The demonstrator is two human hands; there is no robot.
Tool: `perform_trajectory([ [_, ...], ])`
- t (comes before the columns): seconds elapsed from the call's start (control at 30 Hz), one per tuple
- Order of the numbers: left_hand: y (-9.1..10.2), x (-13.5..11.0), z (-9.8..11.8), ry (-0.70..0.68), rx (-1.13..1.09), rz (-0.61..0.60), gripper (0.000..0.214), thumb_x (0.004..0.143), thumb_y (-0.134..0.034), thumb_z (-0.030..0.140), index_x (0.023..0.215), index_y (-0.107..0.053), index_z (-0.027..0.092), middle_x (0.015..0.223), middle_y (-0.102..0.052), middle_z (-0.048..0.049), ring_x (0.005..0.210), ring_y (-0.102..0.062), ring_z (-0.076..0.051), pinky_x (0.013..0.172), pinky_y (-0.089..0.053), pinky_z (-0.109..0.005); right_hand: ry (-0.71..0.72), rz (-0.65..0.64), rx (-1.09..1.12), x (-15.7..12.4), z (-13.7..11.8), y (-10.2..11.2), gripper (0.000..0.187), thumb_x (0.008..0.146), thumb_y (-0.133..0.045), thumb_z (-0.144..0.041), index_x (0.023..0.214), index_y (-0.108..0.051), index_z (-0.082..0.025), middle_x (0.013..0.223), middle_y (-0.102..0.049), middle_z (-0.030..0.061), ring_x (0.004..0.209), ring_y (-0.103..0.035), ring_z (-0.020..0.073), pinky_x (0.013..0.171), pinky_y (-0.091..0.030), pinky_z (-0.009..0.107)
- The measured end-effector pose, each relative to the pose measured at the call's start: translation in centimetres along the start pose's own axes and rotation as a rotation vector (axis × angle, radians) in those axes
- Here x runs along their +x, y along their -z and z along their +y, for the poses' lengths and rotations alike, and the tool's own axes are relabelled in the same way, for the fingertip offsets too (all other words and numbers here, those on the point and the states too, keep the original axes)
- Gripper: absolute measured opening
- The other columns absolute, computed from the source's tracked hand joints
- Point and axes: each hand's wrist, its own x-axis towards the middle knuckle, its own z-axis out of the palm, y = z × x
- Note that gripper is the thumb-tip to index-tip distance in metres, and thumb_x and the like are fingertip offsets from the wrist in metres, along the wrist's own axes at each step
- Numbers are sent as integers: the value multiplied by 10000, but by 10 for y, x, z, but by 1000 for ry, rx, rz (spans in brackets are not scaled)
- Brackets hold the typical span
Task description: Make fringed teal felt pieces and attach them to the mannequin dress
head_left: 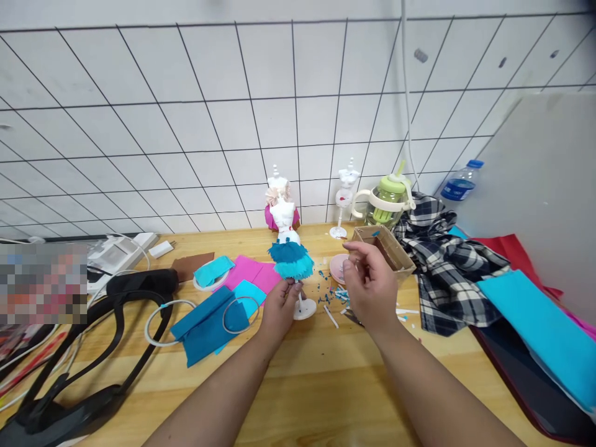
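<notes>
My left hand (279, 307) is closed around the thin pole of a small white mannequin stand (289, 248) that wears a tiered teal paper skirt (292, 261); its round base (305, 308) rests on the wooden table. My right hand (370, 282) hovers just right of the mannequin with its fingers curled in a pinch, and what it holds, if anything, is too small to make out. Teal and white paper scraps (333, 295) lie between the hands.
Two more mannequins (347, 195) stand by the tiled wall, one with a pink skirt (279, 214). Teal and pink paper sheets (218, 310), wire rings, a cardboard box (386, 248), a green cup (388, 202), plaid cloth (447, 273), a bottle and black straps (93, 347) surround the work area.
</notes>
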Motion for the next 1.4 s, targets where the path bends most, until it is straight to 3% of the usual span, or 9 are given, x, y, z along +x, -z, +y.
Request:
perform_trajectory([
  [0.13,0,1,0,10,-19,-9,278,881,-475,432,862,-600,186,708,-666,-8,619,-594,-151,560,-445,-244,198,-120,-96,1,-4,-4,271,860,-516,-237,1116,-601,-209,1027,-667,62,861,-584,200,785,-459,354],
  [0.27,1,-1,6,-49,33,-41,273,876,-487,401,779,-625,186,738,-686,-22,688,-613,-162,632,-465,-254,273,-234,-81,-2,-5,-9,369,878,-491,-208,1242,-551,-195,1210,-641,75,1109,-546,229,956,-417,389],
  [0.47,2,-1,5,-60,57,-70,273,865,-489,391,790,-663,195,759,-704,-19,684,-613,-167,606,-461,-254,243,-354,-95,-3,-4,-9,338,892,-502,-207,1215,-600,-213,1127,-690,40,1012,-570,219,911,-433,380],
  [0.57,2,0,2,-61,62,-63,277,860,-497,394,779,-671,194,766,-705,-16,683,-615,-165,599,-461,-251,282,-394,-140,-4,-5,-9,288,884,-511,-200,1127,-661,-235,1221,-648,44,1064,-559,225,934,-416,397],
  [0.73,2,1,-2,-50,97,-78,310,888,-464,413,846,-675,190,809,-716,-28,716,-627,-174,627,-476,-263,286,-310,-152,-4,-6,-8,227,868,-520,-191,998,-703,-223,1106,-677,60,998,-579,215,897,-437,384],
  [0.97,8,12,-11,-238,360,-46,320,933,-409,349,975,-694,209,989,-733,-73,938,-647,-231,839,-460,-355,306,-241,-114,-7,-7,1,179,866,-526,-174,937,-685,-214,969,-696,47,950,-599,194,871,-456,365],
  [1.13,11,13,-20,-176,467,-53,269,891,-442,258,921,-700,190,942,-731,-93,878,-662,-238,742,-462,-327,291,-328,-182,-41,10,20,193,854,-544,-151,960,-681,-236,990,-687,47,942,-591,212,854,-475,391],
  [1.3,7,12,-24,-87,485,-30,165,827,-536,232,883,-688,198,850,-745,-80,800,-675,-247,654,-444,-292,193,-452,-324,-81,44,62,182,864,-552,-179,986,-674,-237,958,-687,58,895,-598,226,789,-494,388],
  [1.4,3,14,-19,-56,487,-26,176,842,-534,246,914,-691,209,882,-748,-75,819,-677,-230,677,-448,-280,148,-435,-439,-90,63,81,178,881,-540,-222,997,-674,-226,946,-689,59,882,-598,235,805,-479,397],
])
